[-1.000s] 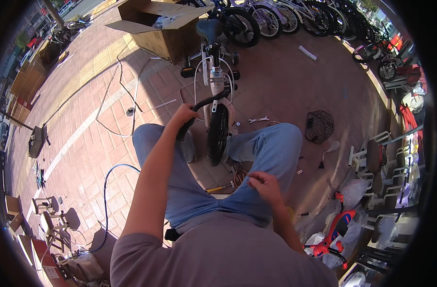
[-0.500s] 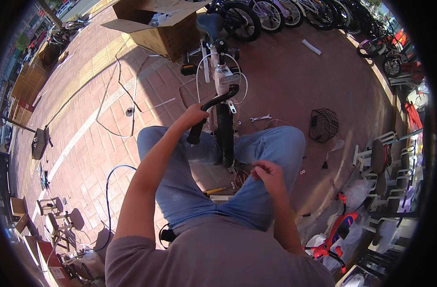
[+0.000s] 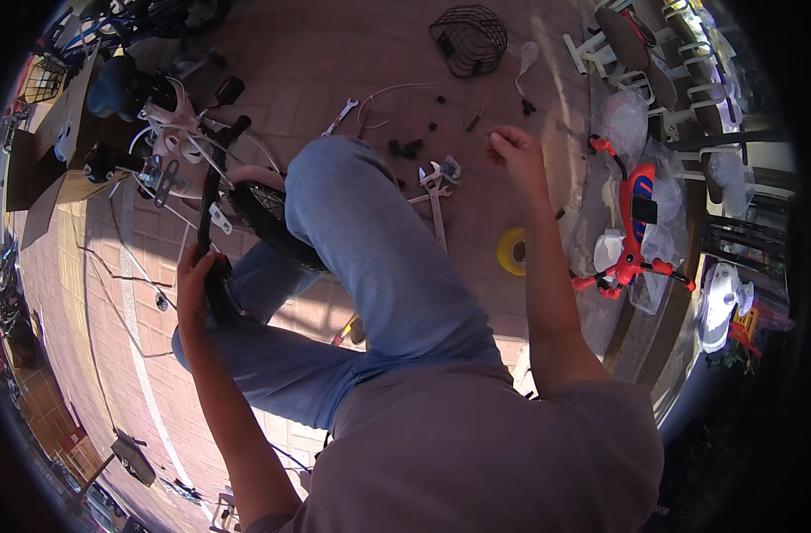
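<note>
Person sits on brick paving, knees up, small bike (image 3: pixel 188 169) lying in upper left of frame w/ black saddle at far left. Left hand (image 3: pixel 201 289) at mid-left is clamped round the black handlebar grip (image 3: pixel 221 298), fingers wrapped tight. Front wheel (image 3: pixel 268 218) sits just right of that hand, partly hidden behind the raised knee. Right hand (image 3: pixel 515 153) is up in the upper centre-right, well apart from the left, fingers curled w/ tips pinched together; can't tell if anything small is in them. Just left of it on the ground: adjustable wrench (image 3: pixel 434 191), an open spanner (image 3: pixel 341 115), scattered black small parts. Yellow tape roll (image 3: pixel 510 251) lies below the hand beside the forearm. Wire basket (image 3: pixel 469 37) at top centre. Red-blue toy trike (image 3: pixel 634 222) at right.
</note>
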A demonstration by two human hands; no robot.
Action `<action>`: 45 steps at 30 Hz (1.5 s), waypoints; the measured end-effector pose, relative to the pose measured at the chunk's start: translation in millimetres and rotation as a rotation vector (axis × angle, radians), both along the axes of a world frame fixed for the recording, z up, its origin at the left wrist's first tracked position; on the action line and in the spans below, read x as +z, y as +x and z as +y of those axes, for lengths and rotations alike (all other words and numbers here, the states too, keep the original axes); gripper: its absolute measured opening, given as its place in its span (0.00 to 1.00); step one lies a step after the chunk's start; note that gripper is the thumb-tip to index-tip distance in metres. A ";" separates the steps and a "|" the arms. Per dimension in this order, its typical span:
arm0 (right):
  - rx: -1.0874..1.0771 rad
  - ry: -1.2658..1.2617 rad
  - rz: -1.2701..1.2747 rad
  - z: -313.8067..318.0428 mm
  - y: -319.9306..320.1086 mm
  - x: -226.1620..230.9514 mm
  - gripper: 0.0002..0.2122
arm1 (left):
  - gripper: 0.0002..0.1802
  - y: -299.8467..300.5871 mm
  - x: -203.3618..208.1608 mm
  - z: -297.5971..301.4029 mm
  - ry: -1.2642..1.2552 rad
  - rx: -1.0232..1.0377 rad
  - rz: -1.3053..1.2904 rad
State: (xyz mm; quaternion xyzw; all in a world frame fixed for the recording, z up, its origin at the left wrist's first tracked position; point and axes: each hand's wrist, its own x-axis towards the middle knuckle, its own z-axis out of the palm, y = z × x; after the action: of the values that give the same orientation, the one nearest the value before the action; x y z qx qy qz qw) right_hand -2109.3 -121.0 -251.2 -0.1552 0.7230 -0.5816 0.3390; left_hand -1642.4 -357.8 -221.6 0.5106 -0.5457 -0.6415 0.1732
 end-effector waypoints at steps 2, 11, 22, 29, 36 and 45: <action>-0.011 0.133 -0.234 0.9 -13.9 -60.5 0.07 | 0.09 12.4 1.6 3.3 0.005 0.041 -0.029; 0.540 0.872 0.349 41.8 77.5 -267.5 0.06 | 0.23 16.3 2.2 3.7 0.002 0.190 -0.133; 1.146 0.970 0.851 -19.7 106.5 -292.6 0.07 | 0.20 6.8 5.2 15.5 -0.098 0.334 -0.298; 1.215 0.836 0.970 -13.0 102.4 -300.0 0.06 | 0.17 -12.0 2.1 23.2 -0.073 0.339 -0.270; 1.235 0.821 0.824 -18.7 99.5 -280.5 0.07 | 0.20 0.5 -2.8 26.1 -0.140 0.299 -0.303; 0.272 0.752 0.676 28.9 72.1 -300.1 0.11 | 0.21 -7.6 38.8 39.5 -0.317 0.480 -0.293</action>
State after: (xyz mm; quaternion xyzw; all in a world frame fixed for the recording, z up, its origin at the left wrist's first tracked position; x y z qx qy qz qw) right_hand -2037.2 -92.1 -551.3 -0.2944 0.9242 -0.1501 0.1916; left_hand -1650.0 -318.3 -182.8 0.6782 -0.5218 -0.4093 0.3166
